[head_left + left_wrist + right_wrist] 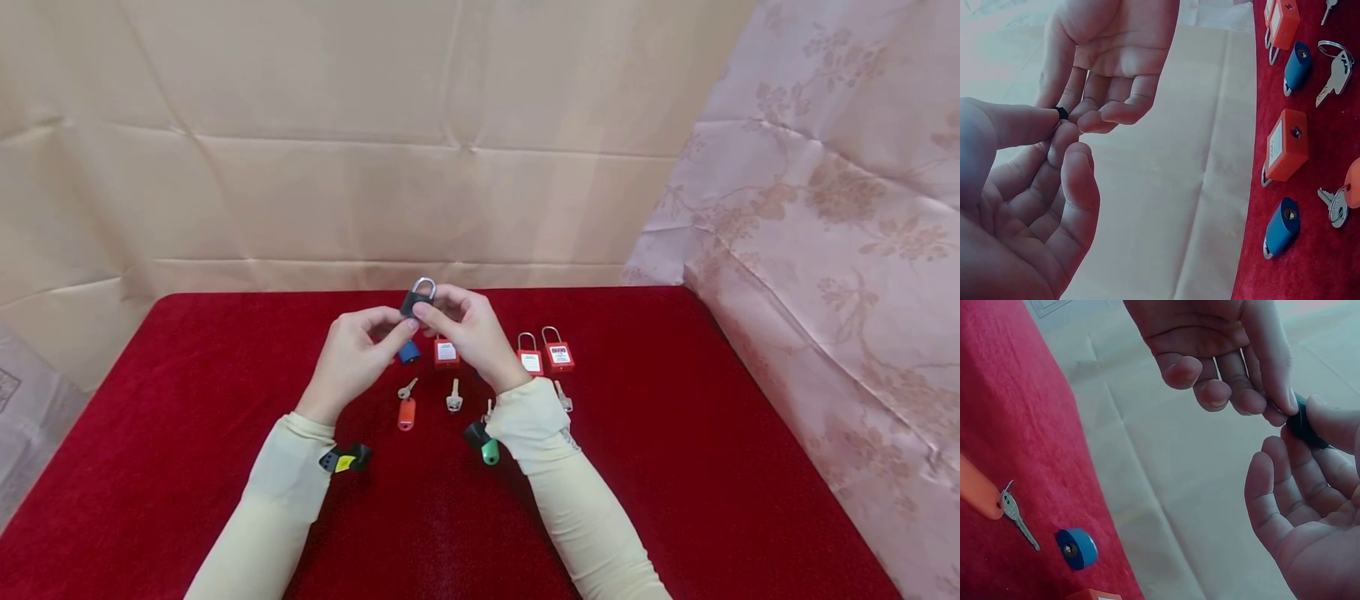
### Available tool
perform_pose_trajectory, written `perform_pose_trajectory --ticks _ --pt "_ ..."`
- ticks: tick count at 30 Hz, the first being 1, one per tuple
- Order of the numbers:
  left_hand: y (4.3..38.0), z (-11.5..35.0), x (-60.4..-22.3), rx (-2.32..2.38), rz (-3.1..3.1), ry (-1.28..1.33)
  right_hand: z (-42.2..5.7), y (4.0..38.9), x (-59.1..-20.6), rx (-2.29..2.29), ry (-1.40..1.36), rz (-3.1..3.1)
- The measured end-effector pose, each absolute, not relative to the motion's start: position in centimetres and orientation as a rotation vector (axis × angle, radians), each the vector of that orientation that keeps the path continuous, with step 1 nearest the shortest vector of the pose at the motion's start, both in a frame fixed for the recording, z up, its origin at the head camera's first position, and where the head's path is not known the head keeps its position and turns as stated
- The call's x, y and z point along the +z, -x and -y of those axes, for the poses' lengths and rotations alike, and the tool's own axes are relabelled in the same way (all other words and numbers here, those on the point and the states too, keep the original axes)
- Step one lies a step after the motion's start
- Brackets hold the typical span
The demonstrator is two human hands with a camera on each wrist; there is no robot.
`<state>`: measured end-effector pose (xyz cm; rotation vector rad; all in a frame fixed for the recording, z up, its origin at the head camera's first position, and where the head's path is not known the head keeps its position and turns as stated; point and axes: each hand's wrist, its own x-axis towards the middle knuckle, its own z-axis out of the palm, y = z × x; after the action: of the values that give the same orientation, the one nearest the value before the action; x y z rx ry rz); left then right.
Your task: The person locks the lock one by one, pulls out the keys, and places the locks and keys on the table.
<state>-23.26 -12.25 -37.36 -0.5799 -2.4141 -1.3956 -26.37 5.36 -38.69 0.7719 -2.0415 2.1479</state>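
A black padlock (410,302) with a silver shackle is held up above the far part of the table, between both hands. My left hand (352,357) pinches its lower edge with thumb and fingertips. On the other side my right hand (472,333) grips the padlock's body between thumb and fingers. In the right wrist view the dark body (1305,429) shows between the fingertips. Only a small dark bit (1062,113) of it appears in the left wrist view; fingers hide the rest. The shackle looks closed in the head view.
Blue padlocks (1283,226) and red padlocks (558,354) stand on the red cloth. Nearer lie several keys (454,396), some with tags, one orange (407,414), one green (490,452). A beige curtain (375,200) hangs behind; a floral cloth (840,208) hangs at right.
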Motion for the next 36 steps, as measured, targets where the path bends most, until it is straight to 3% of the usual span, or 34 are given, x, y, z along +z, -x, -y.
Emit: perform_pose_trajectory --ticks 18,28,36 --pt "23.2 12.2 -37.4 -1.43 2.41 0.612 -6.7 26.5 -37.8 2.212 -0.618 1.991" --pt "20.7 11.6 -33.8 -1.45 2.438 0.583 -6.7 26.5 -38.2 2.213 -0.625 2.02" --pt "23.1 12.3 -36.8 -1.514 2.443 0.594 -6.4 26.6 -38.5 2.199 -0.67 2.03"
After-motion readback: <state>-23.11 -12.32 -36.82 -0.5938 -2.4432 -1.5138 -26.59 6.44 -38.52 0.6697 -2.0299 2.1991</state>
